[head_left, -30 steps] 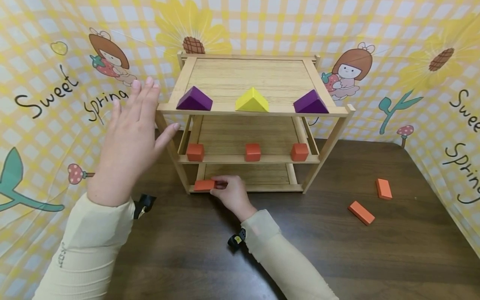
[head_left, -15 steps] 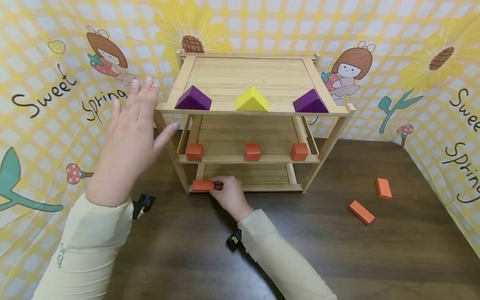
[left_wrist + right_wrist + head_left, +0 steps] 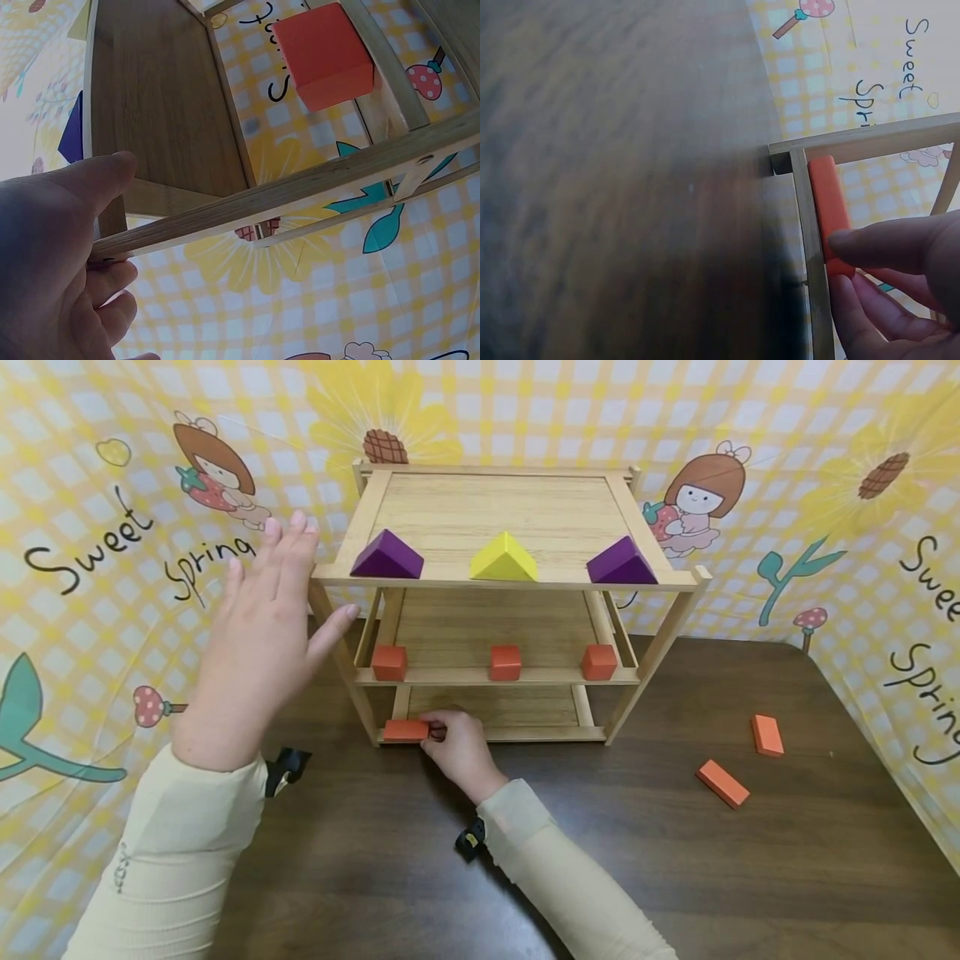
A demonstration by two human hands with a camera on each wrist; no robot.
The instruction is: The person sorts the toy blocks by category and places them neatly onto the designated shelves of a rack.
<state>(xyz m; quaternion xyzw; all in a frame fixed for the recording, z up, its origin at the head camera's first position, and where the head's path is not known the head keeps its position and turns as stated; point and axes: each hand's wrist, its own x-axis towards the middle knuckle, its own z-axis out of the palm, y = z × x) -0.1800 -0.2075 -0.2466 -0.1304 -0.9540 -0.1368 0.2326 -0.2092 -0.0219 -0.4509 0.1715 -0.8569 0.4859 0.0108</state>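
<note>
Between thumb and fingers, my right hand (image 3: pixel 463 752) pinches the right end of a flat orange rectangular block (image 3: pixel 406 730). The block lies lengthwise along the front rail of the bottom tier, at the left corner of a wooden three-tier shelf (image 3: pixel 502 497). Close up in the right wrist view, the thumb presses the face of the orange block (image 3: pixel 829 202) beside the rail. My left hand (image 3: pixel 258 639) is at the shelf's upper left front corner, fingers extended and thumb apart. In the left wrist view, the post end shows between the left hand's (image 3: pixel 60 232) thumb and fingers.
Along the top tier's front edge stand a purple triangular block (image 3: pixel 387 556), a yellow one (image 3: pixel 504 558) and another purple one (image 3: pixel 622 562). Red cubes (image 3: pixel 506 663) line the middle tier's front. Two orange blocks (image 3: pixel 722 783) lie on the dark table (image 3: pixel 817 860) at right. Patterned cloth (image 3: pixel 795 410) surrounds the table.
My right hand has shifted the orange block slightly left along the bottom rail, and then held there. The left hand has stayed in place.
</note>
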